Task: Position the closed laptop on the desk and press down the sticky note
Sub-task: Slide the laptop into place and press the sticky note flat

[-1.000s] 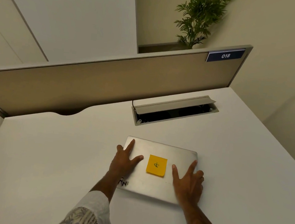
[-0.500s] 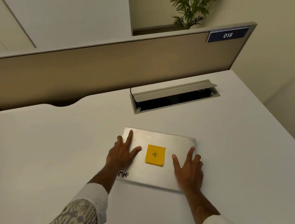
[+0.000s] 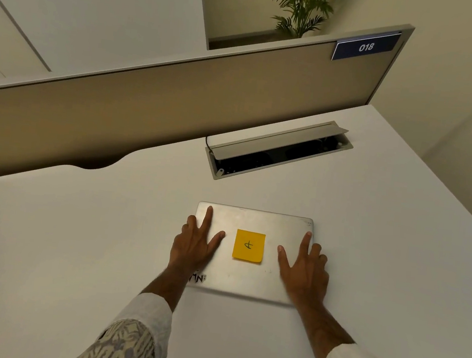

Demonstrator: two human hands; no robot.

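A closed silver laptop (image 3: 253,222) lies flat on the white desk (image 3: 75,234), its edges nearly square to me. A yellow sticky note (image 3: 248,245) with a dark handwritten mark is stuck at the lid's centre. My left hand (image 3: 196,246) rests palm down on the lid's left part, fingers spread, left of the note. My right hand (image 3: 305,270) lies flat on the right part, with the outer fingers over the right edge. Neither hand touches the note.
An open cable tray (image 3: 276,151) with a raised metal flap is set into the desk beyond the laptop. A beige partition (image 3: 180,93) with a blue "018" label (image 3: 366,47) bounds the far side. A potted plant (image 3: 303,7) stands behind it.
The laptop has turned from a slight slant to nearly square with me. Both hands stayed flat on the lid and moved with it.
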